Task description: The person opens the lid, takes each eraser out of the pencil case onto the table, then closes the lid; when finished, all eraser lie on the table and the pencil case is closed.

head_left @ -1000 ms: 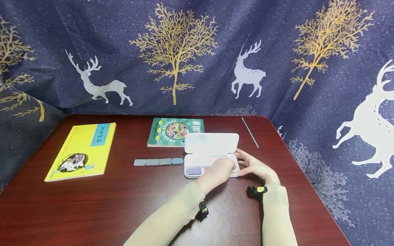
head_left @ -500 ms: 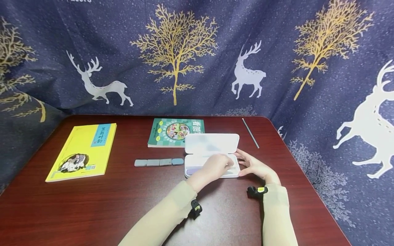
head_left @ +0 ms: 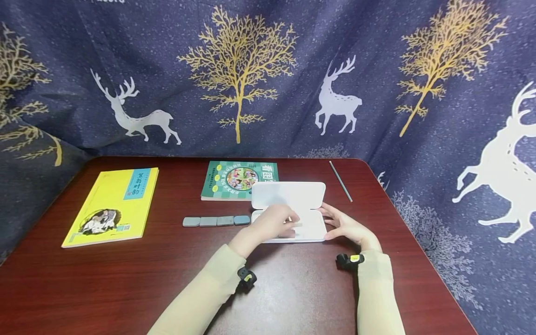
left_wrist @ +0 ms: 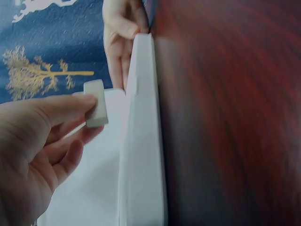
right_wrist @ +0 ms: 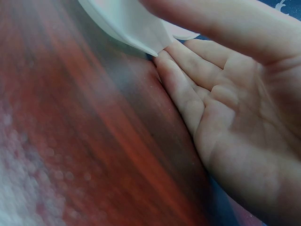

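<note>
A white pencil case [head_left: 314,228] lies open on the table, its lid [head_left: 289,194] raised at the back. Over the left half of the case, my left hand [head_left: 274,223] pinches a small pale eraser [left_wrist: 96,103] between thumb and fingers. In the left wrist view the eraser is apart from the case wall [left_wrist: 143,132]. My right hand [head_left: 349,228] grips the right end of the case, thumb at the near corner and fingers at the far side. A darker patch inside the case under my left hand is too small to identify.
Several grey-blue blocks [head_left: 208,222] form a row left of the case. A green book [head_left: 224,181] lies behind it, a yellow book [head_left: 113,204] far left. A thin pencil-like stick [head_left: 341,181] lies back right. A patterned cloth [head_left: 268,79] hangs behind the table [head_left: 146,279].
My left hand has moved left along the inside of the case, from its right end to its left half, the eraser now showing in it. My right hand has stayed at the case.
</note>
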A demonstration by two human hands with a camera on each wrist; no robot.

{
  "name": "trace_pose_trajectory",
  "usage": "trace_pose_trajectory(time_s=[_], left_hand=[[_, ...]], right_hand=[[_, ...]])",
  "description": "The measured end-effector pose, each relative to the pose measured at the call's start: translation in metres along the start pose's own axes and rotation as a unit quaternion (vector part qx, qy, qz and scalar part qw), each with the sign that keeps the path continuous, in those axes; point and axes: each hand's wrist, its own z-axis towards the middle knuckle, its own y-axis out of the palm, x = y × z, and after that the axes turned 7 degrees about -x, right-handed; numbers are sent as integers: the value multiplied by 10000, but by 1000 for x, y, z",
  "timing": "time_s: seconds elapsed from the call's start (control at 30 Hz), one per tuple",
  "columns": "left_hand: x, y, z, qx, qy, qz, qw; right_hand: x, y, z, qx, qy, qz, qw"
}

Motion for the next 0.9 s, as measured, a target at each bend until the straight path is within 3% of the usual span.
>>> trace_pose_trajectory(time_s=[0.17,0.3,0.7,0.9], left_hand=[[-13,-10,-12,-62,302,-99,9995],[-23,-15,-20,-47,311,-16,9995],[-52,-31,-48,101,-332,-170,9993],[-63,-38,-60,129,-427,-294,9986]], right_hand=[[0,0,0,-3,-12,38,10000],[1,0,0,10,-1,46,10000],[-1,1,-1,9,48,48,10000],[-1,1,0,22,33,37,10000]])
